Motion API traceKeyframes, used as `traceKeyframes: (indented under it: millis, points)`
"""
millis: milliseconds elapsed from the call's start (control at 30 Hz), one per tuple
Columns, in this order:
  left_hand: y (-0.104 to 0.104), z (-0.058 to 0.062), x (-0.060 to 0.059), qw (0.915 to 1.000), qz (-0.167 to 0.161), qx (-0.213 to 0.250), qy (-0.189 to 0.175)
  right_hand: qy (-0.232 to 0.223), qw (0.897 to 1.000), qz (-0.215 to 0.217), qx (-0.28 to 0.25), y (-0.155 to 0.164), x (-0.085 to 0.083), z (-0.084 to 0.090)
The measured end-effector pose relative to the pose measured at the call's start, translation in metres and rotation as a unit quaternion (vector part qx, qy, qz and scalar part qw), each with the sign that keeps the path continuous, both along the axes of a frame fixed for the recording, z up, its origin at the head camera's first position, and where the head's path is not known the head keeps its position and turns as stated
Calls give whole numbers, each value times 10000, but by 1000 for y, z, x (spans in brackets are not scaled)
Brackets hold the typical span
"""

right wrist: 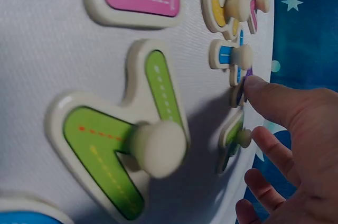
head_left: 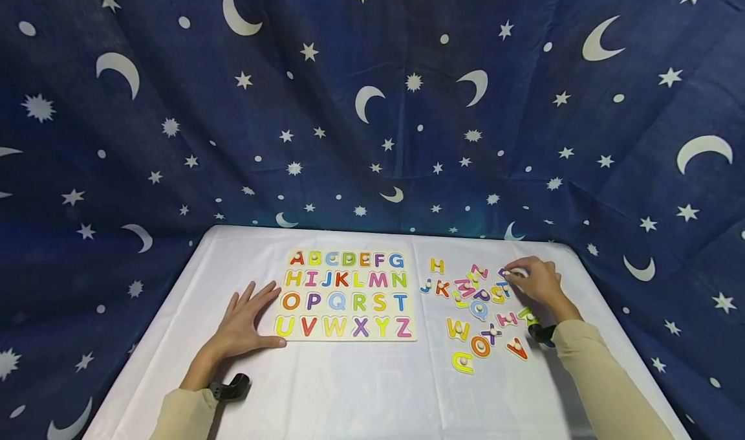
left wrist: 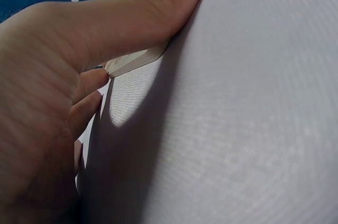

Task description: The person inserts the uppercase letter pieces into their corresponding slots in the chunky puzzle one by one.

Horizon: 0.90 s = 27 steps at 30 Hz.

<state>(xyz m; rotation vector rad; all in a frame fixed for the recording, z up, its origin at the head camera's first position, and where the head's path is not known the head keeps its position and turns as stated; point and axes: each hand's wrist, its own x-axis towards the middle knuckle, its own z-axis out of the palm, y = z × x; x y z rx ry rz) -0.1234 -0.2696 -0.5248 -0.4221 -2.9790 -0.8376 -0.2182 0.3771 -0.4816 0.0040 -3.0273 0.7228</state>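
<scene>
My right hand (head_left: 537,281) is at the far right of the loose letters. Its thumb and fingers pinch a small purple letter piece (head_left: 504,273), mostly hidden by the hand. In the right wrist view, the thumb (right wrist: 264,94) presses against that piece, and a green knobbed piece (right wrist: 232,139) lies under the fingers. My left hand (head_left: 244,323) rests with spread, fairly straight fingers at the left edge of the wooden alphabet board (head_left: 349,341). Its thumb (left wrist: 179,2) touches the board's near left corner. Knobbed letters A to E sit in the board's top row.
Several loose knobbed letters lie right of the board, among them a yellow W (head_left: 458,329), an orange O (head_left: 480,346), a red V (head_left: 517,348) and a yellow U (head_left: 463,362). A green piece (head_left: 528,316) lies by the right wrist. A starry blue curtain (head_left: 326,90) hangs behind the white table (head_left: 349,395).
</scene>
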Motion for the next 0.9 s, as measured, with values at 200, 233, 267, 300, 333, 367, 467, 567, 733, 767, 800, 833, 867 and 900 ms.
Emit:
traceKeyframes:
  millis: [200,233,267,300,333,367,467,567,733,767,800,833,867,900]
  points:
    - [1,-1,2,10000,-23,71,-6,15,10000,-95,19,2,2,-6]
    - [2,-1,2,10000,-31,84,1,14,9999,-116,21,3,2,-7]
    - [2,-1,2,10000,-39,85,9,7,9999,-146,17,4,2,-8]
    - [2,-1,2,9999,-43,92,16,-2,9998,-174,13,4,1,-9]
    - [2,-1,2,9999,-45,94,30,-4,9998,-198,5,4,1,-10]
    - [3,-1,2,9999,-49,92,34,-9,9998,-216,0,5,1,-10]
    - [3,-1,1,10000,-51,58,53,-5,9997,-242,-16,6,1,-11]
    - [3,-1,1,10000,-43,33,50,30,9997,-230,-40,5,3,-11]
    - [3,-1,1,10000,-34,43,32,315,9994,-152,-69,0,5,-7]
    - [3,0,1,10000,-32,52,29,407,9991,-123,-91,-1,4,-5]
    - [2,0,2,10000,-28,64,23,517,9985,-96,-130,-4,4,-3]
    - [2,1,2,10000,-21,66,17,639,9978,-60,-158,-6,2,-1]
    - [2,1,2,10000,-15,66,13,748,9970,-21,-194,-8,1,1]
    - [2,1,2,10000,-7,65,7,845,9962,14,-218,-11,-1,4]
